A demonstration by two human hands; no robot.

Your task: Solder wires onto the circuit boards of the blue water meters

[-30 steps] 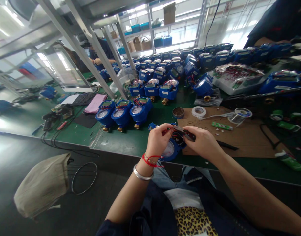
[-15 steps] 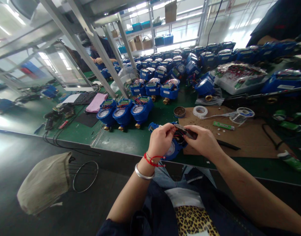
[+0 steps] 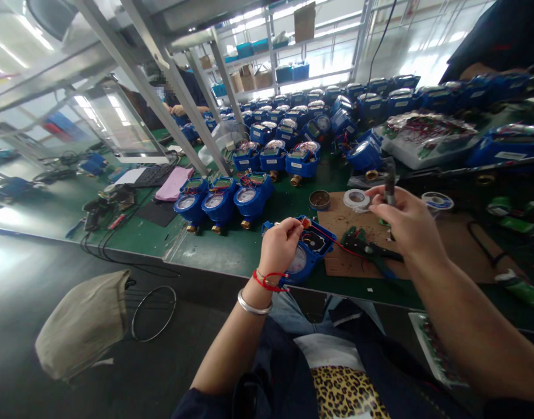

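My left hand (image 3: 282, 244) is closed in a pinch over the opened blue water meter (image 3: 308, 259) at the table's front edge. Its fingertips hold the end of a thin red wire (image 3: 336, 237), next to a small orange-red part (image 3: 306, 222). Farther right, my right hand (image 3: 409, 218) is raised over the cardboard, fingers wrapped round an upright dark cylindrical tool (image 3: 389, 180) with a greyish metallic section; its kind is unclear. Between the hands lie green-and-black wire strippers (image 3: 367, 249), with the red wire running across to them.
Brown cardboard (image 3: 459, 256) carries a white tape roll (image 3: 356, 199) and a wire spool (image 3: 438, 202). A small round tin (image 3: 319, 200) stands beside it. Three blue meters (image 3: 214, 203) stand left, with several rows behind. A wire-filled tray (image 3: 428, 139) sits back right. Metal posts (image 3: 179, 99) rise left.
My right hand has left the meter, moved right and up, and now grips the dark cylindrical tool. The wire strippers are on the cardboard. My left hand stays at the meter.
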